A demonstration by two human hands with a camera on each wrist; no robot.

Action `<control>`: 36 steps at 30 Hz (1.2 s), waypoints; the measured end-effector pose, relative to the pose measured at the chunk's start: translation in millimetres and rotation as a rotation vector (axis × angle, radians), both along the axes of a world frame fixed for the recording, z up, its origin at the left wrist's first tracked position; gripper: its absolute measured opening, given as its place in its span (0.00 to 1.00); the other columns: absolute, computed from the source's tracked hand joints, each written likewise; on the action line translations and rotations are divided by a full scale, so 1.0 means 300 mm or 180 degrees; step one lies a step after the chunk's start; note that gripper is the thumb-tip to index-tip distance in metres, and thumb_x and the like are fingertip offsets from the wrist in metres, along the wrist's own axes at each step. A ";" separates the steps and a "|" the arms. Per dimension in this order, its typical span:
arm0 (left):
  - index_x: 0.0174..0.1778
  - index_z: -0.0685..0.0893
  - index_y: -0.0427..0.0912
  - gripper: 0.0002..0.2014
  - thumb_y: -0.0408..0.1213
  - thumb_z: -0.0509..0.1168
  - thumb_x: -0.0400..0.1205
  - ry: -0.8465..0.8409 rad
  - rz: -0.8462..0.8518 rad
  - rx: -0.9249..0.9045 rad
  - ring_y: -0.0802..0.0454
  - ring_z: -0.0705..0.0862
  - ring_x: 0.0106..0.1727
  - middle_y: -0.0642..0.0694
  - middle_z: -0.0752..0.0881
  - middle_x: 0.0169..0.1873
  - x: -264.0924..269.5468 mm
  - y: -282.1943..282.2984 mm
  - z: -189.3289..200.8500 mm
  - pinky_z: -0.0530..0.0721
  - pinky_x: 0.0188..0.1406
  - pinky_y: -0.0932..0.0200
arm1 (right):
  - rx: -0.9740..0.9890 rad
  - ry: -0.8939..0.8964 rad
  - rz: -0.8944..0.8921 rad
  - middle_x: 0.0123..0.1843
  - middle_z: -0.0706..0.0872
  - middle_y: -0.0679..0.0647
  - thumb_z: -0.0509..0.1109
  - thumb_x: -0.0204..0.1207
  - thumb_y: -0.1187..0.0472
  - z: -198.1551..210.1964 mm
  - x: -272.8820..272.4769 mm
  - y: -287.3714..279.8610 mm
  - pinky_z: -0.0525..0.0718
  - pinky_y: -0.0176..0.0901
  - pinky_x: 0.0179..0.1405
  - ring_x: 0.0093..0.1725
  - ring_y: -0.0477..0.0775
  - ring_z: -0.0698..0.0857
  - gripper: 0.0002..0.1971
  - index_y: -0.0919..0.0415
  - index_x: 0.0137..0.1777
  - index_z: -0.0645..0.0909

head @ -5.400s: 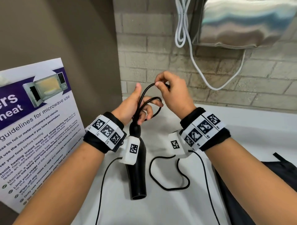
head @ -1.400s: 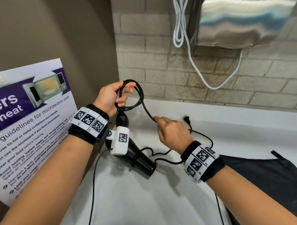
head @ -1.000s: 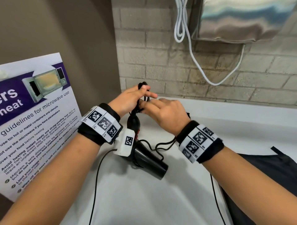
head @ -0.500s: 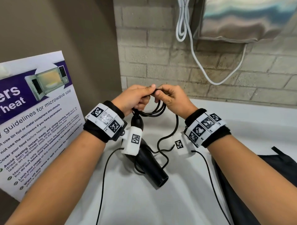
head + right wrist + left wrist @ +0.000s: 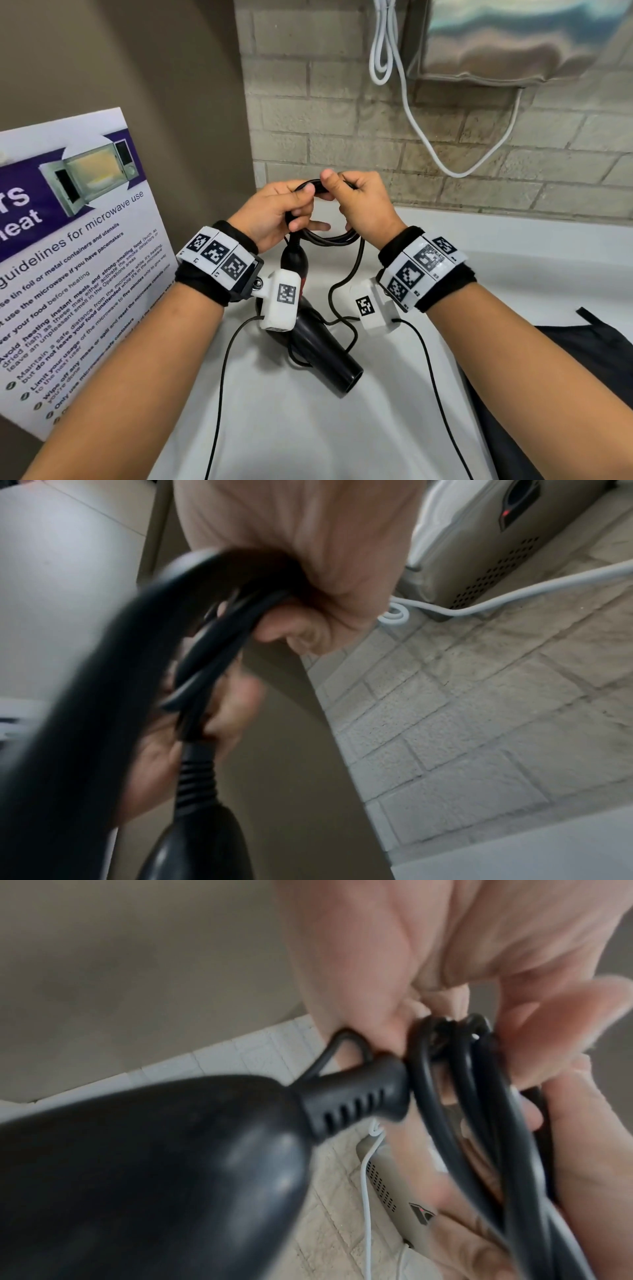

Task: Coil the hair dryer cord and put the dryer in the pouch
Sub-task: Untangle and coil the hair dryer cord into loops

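Observation:
The black hair dryer (image 5: 322, 353) hangs nozzle-down over the white counter (image 5: 308, 428), its handle end up by my hands. Several loops of its black cord (image 5: 329, 238) are gathered between both hands. My left hand (image 5: 274, 209) grips the coil beside the cord's ribbed strain relief (image 5: 356, 1096). My right hand (image 5: 359, 202) pinches the top of the loops with thumb and fingers. A loose length of cord (image 5: 339, 294) trails down to the counter. The black pouch (image 5: 582, 359) lies flat at the right.
A microwave-guidelines poster (image 5: 68, 260) leans against the left wall. A steel hand dryer (image 5: 513, 41) with a white cable (image 5: 411, 113) hangs on the brick wall behind. Thin black wrist-camera wires (image 5: 219, 394) run across the counter.
My right hand fetched more cord from the counter and brought it up to the left hand, adding loops. The dryer swung from upright to tilted, nozzle toward the right.

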State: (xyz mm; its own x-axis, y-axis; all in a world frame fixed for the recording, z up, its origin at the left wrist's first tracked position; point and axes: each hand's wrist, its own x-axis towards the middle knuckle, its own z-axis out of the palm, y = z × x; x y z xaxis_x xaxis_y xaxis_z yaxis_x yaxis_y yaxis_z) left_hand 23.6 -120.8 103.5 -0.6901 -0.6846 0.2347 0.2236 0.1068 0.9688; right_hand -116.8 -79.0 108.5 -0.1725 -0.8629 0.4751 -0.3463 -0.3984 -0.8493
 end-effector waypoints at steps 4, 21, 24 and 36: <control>0.46 0.81 0.39 0.12 0.35 0.52 0.86 0.0193 0.0242 0.0161 0.63 0.62 0.14 0.58 0.65 0.17 -0.007 0.005 -0.001 0.85 0.28 0.62 | -0.0143 -0.0042 0.0284 0.28 0.74 0.54 0.64 0.78 0.59 -0.043 -0.023 0.005 0.76 0.31 0.21 0.21 0.37 0.75 0.10 0.68 0.44 0.78; 0.31 0.76 0.38 0.19 0.40 0.54 0.86 0.0016 0.0922 0.0053 0.63 0.55 0.11 0.58 0.61 0.11 -0.043 0.037 0.010 0.53 0.14 0.70 | -0.0076 -0.0544 0.0034 0.18 0.64 0.40 0.57 0.77 0.51 -0.089 0.026 -0.010 0.63 0.42 0.23 0.18 0.41 0.63 0.19 0.51 0.23 0.70; 0.30 0.77 0.37 0.18 0.39 0.57 0.85 -0.0059 0.0994 -0.0117 0.62 0.55 0.11 0.58 0.62 0.11 -0.053 0.042 0.004 0.49 0.17 0.66 | 0.0260 -0.0432 0.0465 0.28 0.76 0.54 0.51 0.81 0.48 -0.112 -0.050 0.018 0.76 0.36 0.24 0.24 0.45 0.76 0.20 0.61 0.35 0.74; 0.29 0.76 0.37 0.18 0.37 0.57 0.85 0.0218 0.1246 -0.0206 0.62 0.54 0.10 0.58 0.60 0.09 -0.063 -0.011 0.073 0.47 0.17 0.66 | 0.2808 0.3213 0.0874 0.76 0.70 0.54 0.56 0.81 0.67 -0.449 -0.260 0.095 0.60 0.42 0.73 0.74 0.59 0.66 0.29 0.45 0.79 0.57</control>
State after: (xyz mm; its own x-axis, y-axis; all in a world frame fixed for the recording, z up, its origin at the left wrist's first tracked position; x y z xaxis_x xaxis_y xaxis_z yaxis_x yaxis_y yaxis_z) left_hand 4.5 -124.0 125.4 -0.3613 -0.8750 0.3224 0.2176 0.2571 0.9416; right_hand -194.8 -50.4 -26.1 0.1422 -0.8918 -0.4295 -0.9592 -0.0170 -0.2823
